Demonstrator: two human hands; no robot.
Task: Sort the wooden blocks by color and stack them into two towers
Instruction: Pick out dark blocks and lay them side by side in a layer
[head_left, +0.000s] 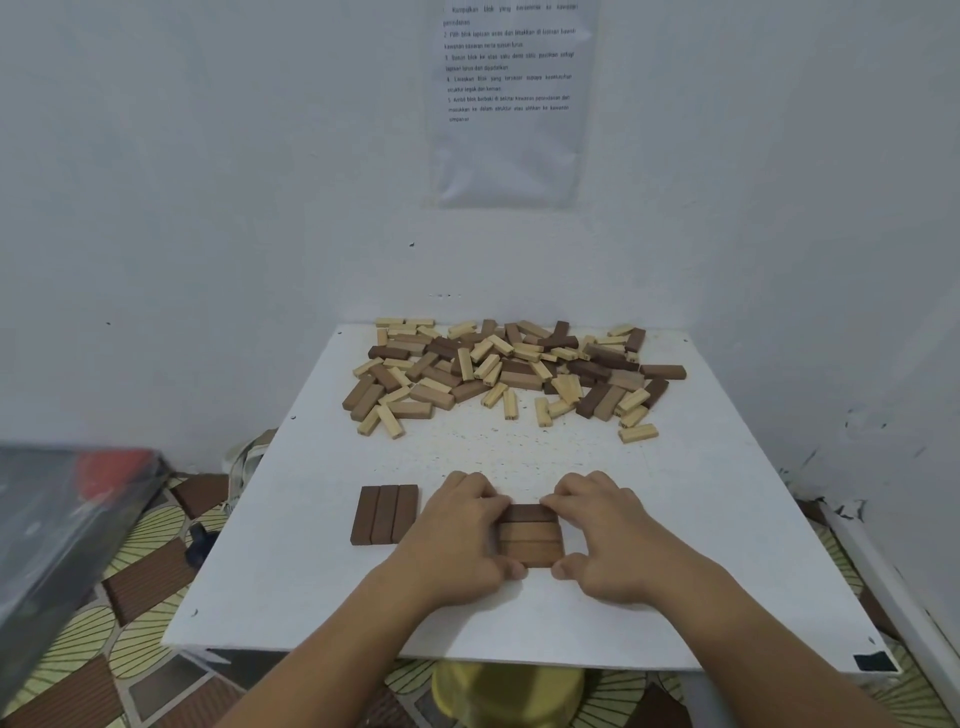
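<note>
At 6 o'clock on the flat white board (701, 545), your left hand (457, 530) and right hand (602, 535) enclose a small set of brown rectangular wooden blocks (530, 540), lying flat and side by side. Each hand grips the set: fingers curl over its far edge and thumbs press its near corners.

Step in hand, by judgement: squaring the base layer of one tower. The far block looks darker than the three nearer ones, so verify the colour match before building on it. Whether another layer lies beneath cannot be told.

At 8 o'clock, just beside your left hand, a row of three dark brown blocks (385, 514) lies aligned. At 12 o'clock, the mixed pile of pale and brown blocks (509, 369) is unsorted.

Next move: release the set gently, reach to 12 o'clock, and select blocks of matching colour to lay crosswise.
</note>
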